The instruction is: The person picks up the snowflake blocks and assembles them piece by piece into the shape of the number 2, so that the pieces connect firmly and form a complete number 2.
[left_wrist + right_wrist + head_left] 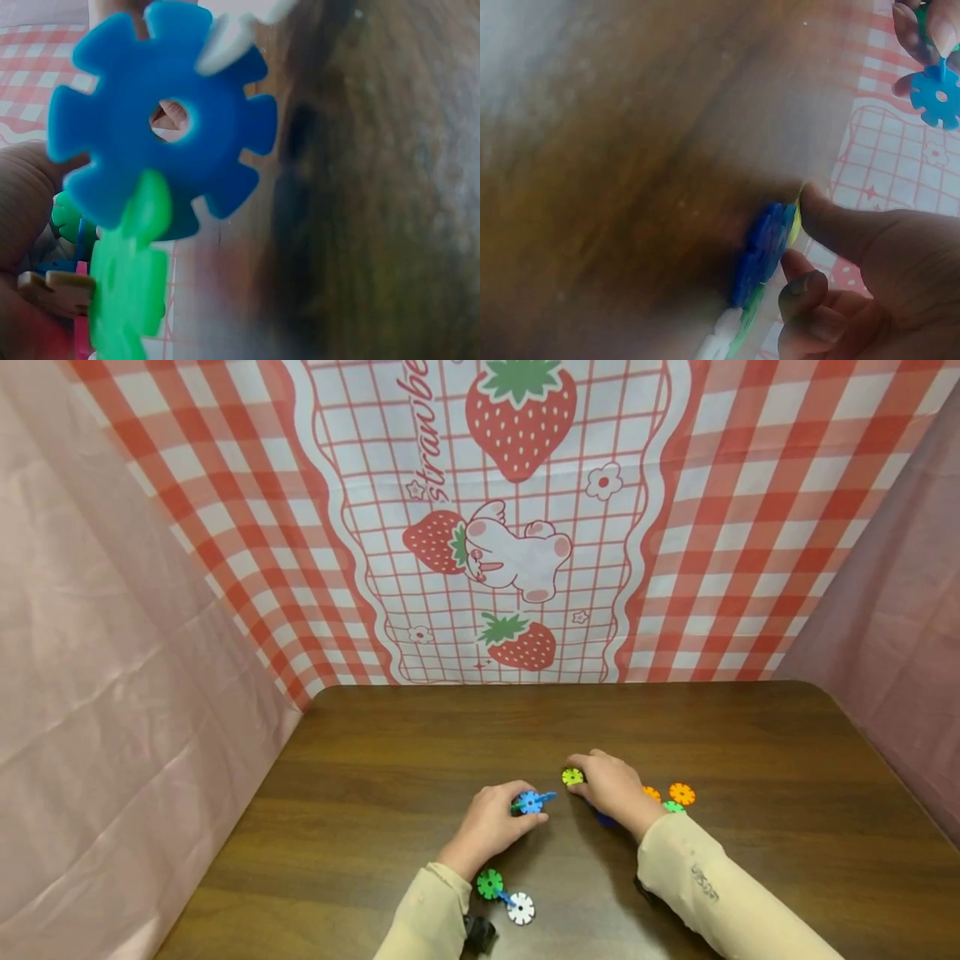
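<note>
A: Where is the blue disc [523, 801]?
B: In the left hand [489, 818], toward the middle of the table [375, 735]. It is joined to a green disc and a second blue one turned edge-on.

A: How does that hand hold it?
B: Thumb and fingers are partly curled, pinching the joined piece by its green part.

A: And the right hand [613, 789]?
B: Its thumb and finger pinch a yellow disc [567, 779] by the edge, near the blue piece but apart from it. I can't tell whether the yellow disc touches the table.

A: What lies around them?
B: Beside the left forearm, a dark green disc [484, 884] is linked to a white disc [514, 910] by a small blue part. Under and beyond the right wrist are a dark blue disc [606, 819], a light green one [673, 807] and two orange discs [677, 795].

A: Further out?
B: A red-checked strawberry cloth [495, 552] hangs behind the table, with pale pink curtains [112, 693] at both sides.
</note>
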Demonstrator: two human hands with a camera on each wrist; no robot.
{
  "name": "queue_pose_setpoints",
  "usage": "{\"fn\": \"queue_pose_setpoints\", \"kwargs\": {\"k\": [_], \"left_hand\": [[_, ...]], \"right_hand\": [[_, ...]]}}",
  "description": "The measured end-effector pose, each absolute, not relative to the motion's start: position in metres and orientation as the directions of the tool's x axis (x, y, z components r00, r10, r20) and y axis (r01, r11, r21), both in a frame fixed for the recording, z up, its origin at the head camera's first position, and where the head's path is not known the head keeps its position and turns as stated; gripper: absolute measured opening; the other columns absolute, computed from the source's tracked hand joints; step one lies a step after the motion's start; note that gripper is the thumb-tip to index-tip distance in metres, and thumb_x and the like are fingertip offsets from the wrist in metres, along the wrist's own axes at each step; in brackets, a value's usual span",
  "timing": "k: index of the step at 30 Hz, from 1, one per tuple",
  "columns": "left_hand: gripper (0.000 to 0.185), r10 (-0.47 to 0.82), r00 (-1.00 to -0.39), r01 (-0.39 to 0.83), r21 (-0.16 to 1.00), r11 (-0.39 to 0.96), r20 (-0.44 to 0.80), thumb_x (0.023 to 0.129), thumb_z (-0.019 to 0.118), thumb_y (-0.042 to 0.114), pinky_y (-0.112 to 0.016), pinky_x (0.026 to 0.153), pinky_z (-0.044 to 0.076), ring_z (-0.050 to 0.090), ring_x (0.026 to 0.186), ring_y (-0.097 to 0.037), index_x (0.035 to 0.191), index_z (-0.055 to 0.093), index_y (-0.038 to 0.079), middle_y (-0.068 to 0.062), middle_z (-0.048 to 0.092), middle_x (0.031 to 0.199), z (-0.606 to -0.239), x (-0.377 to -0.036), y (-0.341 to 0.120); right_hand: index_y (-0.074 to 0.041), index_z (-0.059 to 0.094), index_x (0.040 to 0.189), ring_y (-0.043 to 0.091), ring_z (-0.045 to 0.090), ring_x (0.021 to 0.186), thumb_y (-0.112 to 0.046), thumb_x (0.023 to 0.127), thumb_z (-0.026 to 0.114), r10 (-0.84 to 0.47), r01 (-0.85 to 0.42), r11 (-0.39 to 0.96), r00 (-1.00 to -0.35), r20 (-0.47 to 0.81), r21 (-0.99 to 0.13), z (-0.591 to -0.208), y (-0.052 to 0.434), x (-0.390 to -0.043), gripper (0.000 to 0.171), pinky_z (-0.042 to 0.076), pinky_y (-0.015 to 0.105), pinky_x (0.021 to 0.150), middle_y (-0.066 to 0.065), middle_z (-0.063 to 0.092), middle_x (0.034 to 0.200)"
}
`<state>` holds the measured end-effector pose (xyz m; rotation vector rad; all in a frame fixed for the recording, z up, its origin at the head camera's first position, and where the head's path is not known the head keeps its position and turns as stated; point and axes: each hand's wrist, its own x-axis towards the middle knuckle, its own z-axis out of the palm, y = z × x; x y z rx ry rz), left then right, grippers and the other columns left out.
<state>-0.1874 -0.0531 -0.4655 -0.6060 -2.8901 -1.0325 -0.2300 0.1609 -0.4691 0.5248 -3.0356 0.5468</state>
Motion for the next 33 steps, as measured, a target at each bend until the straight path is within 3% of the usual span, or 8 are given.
{"fn": "queue_pose_setpoints", "kwargs": {"k": [4,7,11,17,22,27,33], "left_hand": [[0.028,0.356,-0.923,0.368,0.603,0.708,0.146,0.082,0.079,0.035,-0.026,0.069,0.045,0.055,0.074,-0.008,0.102,0.071,0.017,0.009,0.065,0.085,-0.467,-0.186,-0.053],[0.028,0.358,-0.921,0.376,0.602,0.704,0.155,0.082,0.079,0.035,-0.026,0.069,0.046,0.055,0.075,-0.008,0.102,0.07,0.017,0.01,0.065,0.085,-0.468,-0.186,-0.053],[0.027,0.362,-0.919,0.38,0.604,0.7,0.158,0.082,0.079,0.034,-0.025,0.069,0.046,0.055,0.075,-0.007,0.101,0.07,0.017,0.01,0.064,0.085,-0.468,-0.184,-0.053],[0.029,0.368,-0.915,0.39,0.593,0.704,0.166,0.083,0.078,0.034,-0.027,0.073,0.048,0.059,0.081,-0.009,0.106,0.07,0.018,0.008,0.068,0.092,-0.467,-0.182,-0.052],[0.029,0.382,-0.905,0.415,0.601,0.684,0.19,0.084,0.078,0.032,-0.027,0.075,0.049,0.061,0.084,-0.01,0.11,0.071,0.021,0.006,0.07,0.098,-0.466,-0.181,-0.052],[0.025,0.397,-0.897,0.428,0.605,0.671,0.194,0.083,0.078,0.032,-0.026,0.072,0.047,0.059,0.08,-0.008,0.106,0.071,0.024,0.009,0.069,0.092,-0.466,-0.18,-0.052],[0.023,0.409,-0.894,0.426,0.626,0.653,0.181,0.082,0.079,0.031,-0.024,0.07,0.046,0.057,0.077,-0.007,0.102,0.07,0.023,0.009,0.067,0.089,-0.465,-0.178,-0.051]], "right_hand": [[-0.015,0.065,0.096,0.029,0.061,0.079,-0.017,0.081,0.08,-0.315,-0.331,0.885,-0.944,0.102,-0.329,-0.47,0.16,-0.231,0.022,0.05,0.043,0.062,0.007,0.058,0.09],[-0.015,0.057,0.088,0.023,0.056,0.072,-0.013,0.078,0.082,-0.317,-0.34,0.875,-0.941,0.123,-0.344,-0.471,0.162,-0.23,0.027,0.045,0.038,0.057,0.003,0.054,0.083],[-0.014,0.056,0.091,0.02,0.056,0.072,-0.01,0.079,0.081,-0.317,-0.349,0.847,-0.937,0.147,-0.4,-0.472,0.167,-0.227,0.028,0.046,0.038,0.061,0.001,0.059,0.081],[-0.008,0.068,0.094,0.016,0.06,0.072,-0.005,0.084,0.074,-0.282,-0.353,0.784,-0.935,0.213,-0.511,-0.472,0.175,-0.219,0.012,0.051,0.039,0.067,-0.001,0.066,0.08],[-0.013,0.065,0.084,0.008,0.056,0.063,-0.008,0.089,0.071,-0.282,-0.36,0.726,-0.933,0.225,-0.586,-0.472,0.18,-0.21,0.009,0.048,0.03,0.061,-0.006,0.065,0.073],[-0.012,0.06,0.09,0.009,0.052,0.049,-0.008,0.094,0.064,-0.302,-0.329,0.641,-0.939,0.166,-0.694,-0.469,0.182,-0.199,0.007,0.046,0.027,0.048,-0.003,0.068,0.073],[-0.008,0.059,0.096,0.011,0.054,0.049,-0.012,0.096,0.062,-0.319,-0.298,0.576,-0.939,0.127,-0.761,-0.467,0.182,-0.189,0.005,0.047,0.028,0.047,-0.002,0.069,0.073]]}}
